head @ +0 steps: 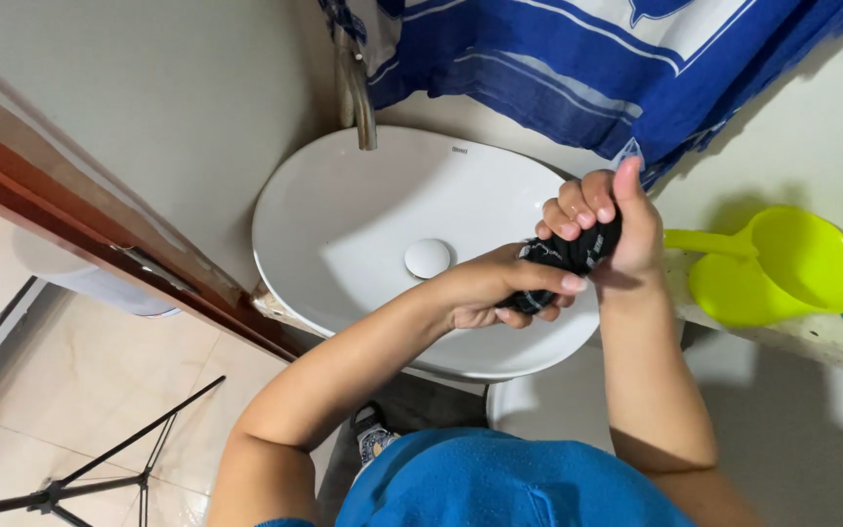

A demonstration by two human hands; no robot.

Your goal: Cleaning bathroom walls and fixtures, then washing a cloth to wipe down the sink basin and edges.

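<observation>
Dark cloth (pixel 568 259) sits right of centre, bunched tight in my left hand (pixel 485 293) and right hand (pixel 602 220). I keep both fists closed around it over the white sink (pixel 343 215), so drips land inside.

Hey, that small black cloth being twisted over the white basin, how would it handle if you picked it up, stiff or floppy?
The small black cloth is probably floppy: it bunches into a tight twisted wad between the left hand and right hand. It looks light, since both hands hold it easily above the white oval basin. It may be wet and slightly slippery, though no drips show.

Twisted black cloth (pixel 566 262) above sink
</observation>
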